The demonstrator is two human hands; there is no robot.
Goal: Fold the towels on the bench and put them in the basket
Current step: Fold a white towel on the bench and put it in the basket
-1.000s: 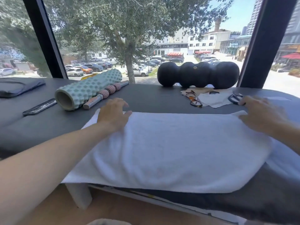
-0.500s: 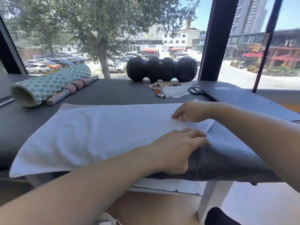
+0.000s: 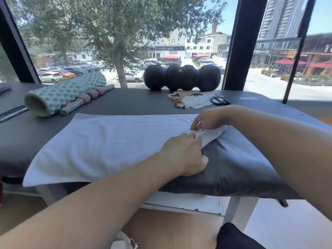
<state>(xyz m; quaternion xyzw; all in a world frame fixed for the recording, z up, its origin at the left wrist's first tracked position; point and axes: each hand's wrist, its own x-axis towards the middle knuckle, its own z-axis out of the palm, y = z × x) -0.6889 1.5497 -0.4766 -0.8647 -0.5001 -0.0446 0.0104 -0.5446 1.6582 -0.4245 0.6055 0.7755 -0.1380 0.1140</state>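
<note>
A white towel [image 3: 107, 146] lies spread flat along the dark padded bench [image 3: 239, 169], its left end hanging over the front edge. My left hand [image 3: 185, 155] grips the towel's right edge near the front, fingers curled into the cloth. My right hand [image 3: 208, 119] pinches the same right edge a little farther back, and the cloth bunches up between both hands. No basket is in view.
At the back left of the bench lie a green foam roller [image 3: 62, 94] and a pink massage stick [image 3: 86, 97]. A black peanut roller [image 3: 181, 77] stands by the window. Glasses [image 3: 177, 102], a cloth [image 3: 195, 102] and scissors [image 3: 218, 99] lie behind my right hand.
My left hand crossed from the towel's far left corner to its right end. Both hands have closed on the right edge, which now lifts and bunches.
</note>
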